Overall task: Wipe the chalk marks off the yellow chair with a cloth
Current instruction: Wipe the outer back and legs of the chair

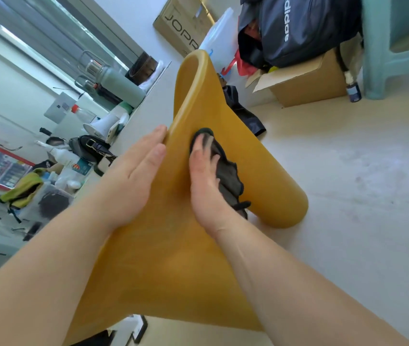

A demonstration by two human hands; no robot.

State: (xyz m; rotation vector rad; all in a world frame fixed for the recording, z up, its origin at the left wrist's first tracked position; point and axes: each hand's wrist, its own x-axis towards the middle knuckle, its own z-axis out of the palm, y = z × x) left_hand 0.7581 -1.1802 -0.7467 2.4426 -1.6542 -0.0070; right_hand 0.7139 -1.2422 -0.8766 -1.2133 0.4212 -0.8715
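Head view, frame tilted.

9–10 o'clock: desk [152, 98] along the left side, crowded. On it a grey-green flask [121, 83], a white megaphone [103, 124] and a white spray bottle [65, 156], near one another.

Centre-left: left hand [133, 176] flat, fingers straight and together, holding nothing. Fingertips lie against the left edge of the yellow chair [198, 101].

Centre: the chair fills the middle of the frame, running from 6 o'clock up to a rounded top edge near 12 o'clock, with a rounded lobe at 4 o'clock above the pale floor [348, 196].

Just right of centre: right hand [203, 181] lies palm-down on a dark cloth [228, 176], fingers stretched out over it and pressing it onto the chair's surface. Fingertips are blurred. The cloth bunches out from under the hand toward 3 o'clock.

1 o'clock: open cardboard box [308, 83] on the floor, with a black bag [298, 28] on top.

2 o'clock: pale teal stool [375, 58], just beside the box.
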